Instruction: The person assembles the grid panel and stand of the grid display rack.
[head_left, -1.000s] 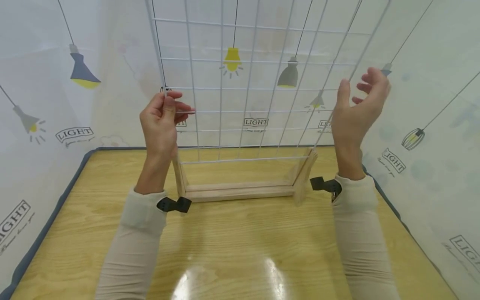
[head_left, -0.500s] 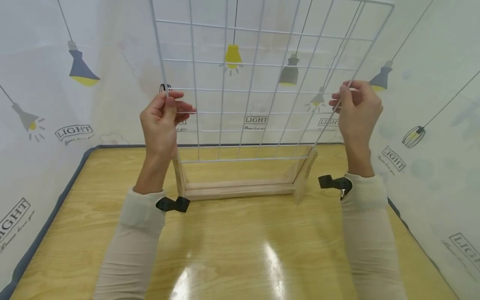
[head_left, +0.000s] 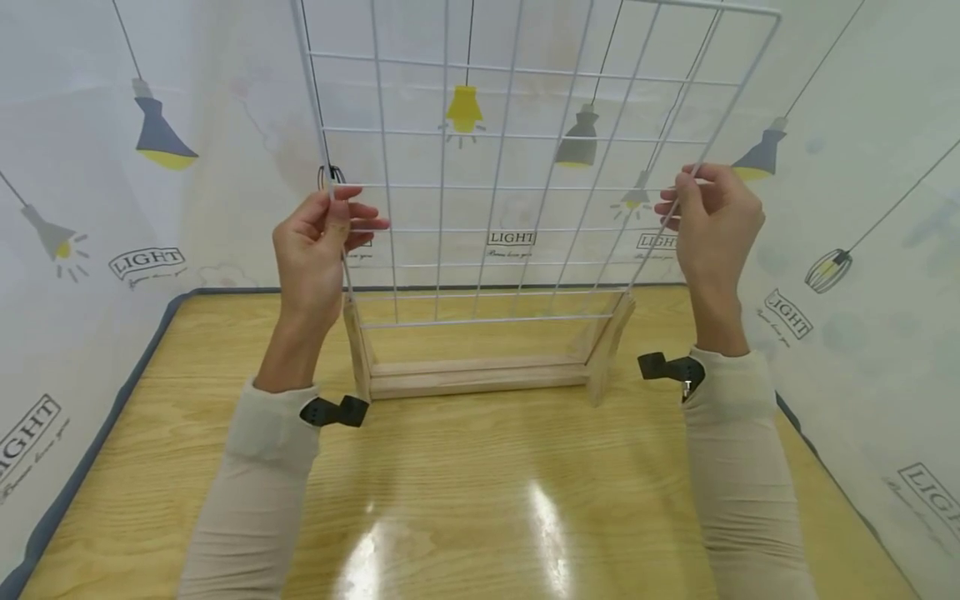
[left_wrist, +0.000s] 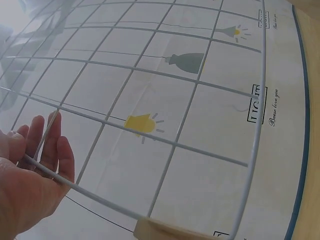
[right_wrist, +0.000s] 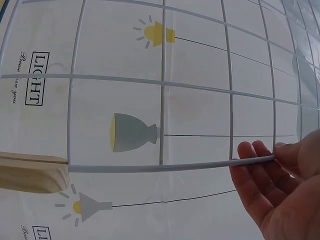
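Note:
A white wire grid panel leans upright, its lower corners at the tops of the two side posts of a wooden stand. My left hand pinches the panel's left edge wire between thumb and fingers, the other fingers spread behind the grid. On the opposite side my right hand grips the right edge wire at about the same height. In the right wrist view, thumb and fingertips meet on that edge wire, near the wooden post end. The left wrist view shows the other post end below the left hand.
The stand rests on a wood-grain table with glare spots near the front. White sheets printed with hanging lamps enclose the back and both sides, with a dark blue border along the table's edge.
My right hand, apart from the panel with fingers spread a second ago, came in and took hold of the right edge wire. The left hand kept its grip and shifted slightly left.

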